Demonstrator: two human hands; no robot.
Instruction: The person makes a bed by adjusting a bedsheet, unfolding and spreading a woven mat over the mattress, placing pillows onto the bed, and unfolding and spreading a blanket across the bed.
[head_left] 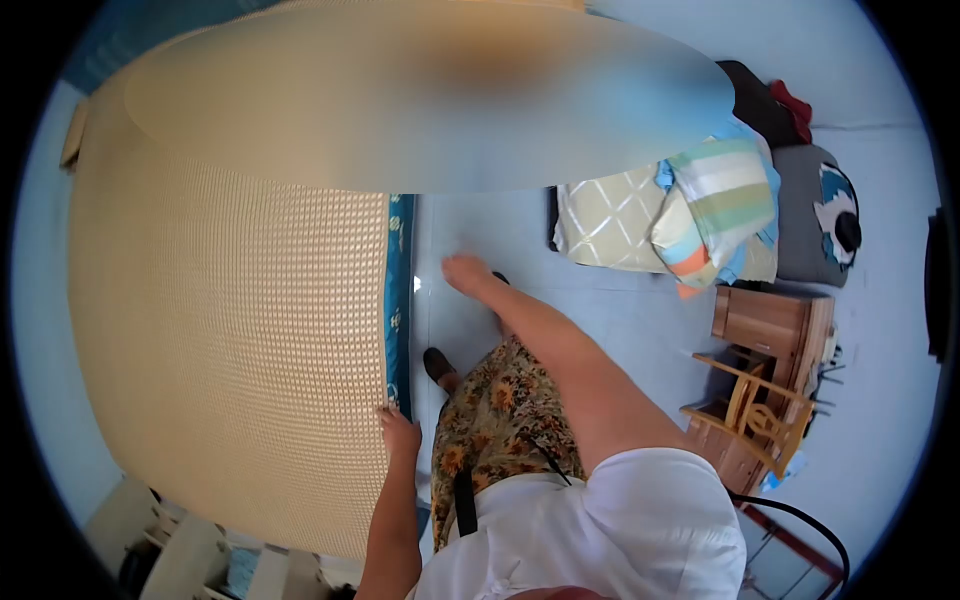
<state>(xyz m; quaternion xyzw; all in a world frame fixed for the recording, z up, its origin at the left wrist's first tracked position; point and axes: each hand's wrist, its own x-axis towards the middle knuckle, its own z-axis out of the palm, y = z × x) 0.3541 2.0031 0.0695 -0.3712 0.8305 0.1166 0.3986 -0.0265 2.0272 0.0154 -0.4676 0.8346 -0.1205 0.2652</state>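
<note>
A large tan woven mat (250, 330) covers the bed on the left. Blue patterned fabric (398, 290) runs along the bed's side, next to the floor. My left hand (400, 432) rests at the mat's near edge, its fingers slightly apart and touching the woven surface. Over the floor, to the right of the bed's edge, my right hand (467, 273) hangs with its fingers curled in. Nothing shows in it, and it is apart from the mat.
Folded bedding (615, 215) and a striped pillow (725, 195) lie at the right. A wooden chair (755, 410) stands by a wooden desk (765, 320). Open shelving (190, 550) is at the lower left. A large blurred patch hides the upper part of the view.
</note>
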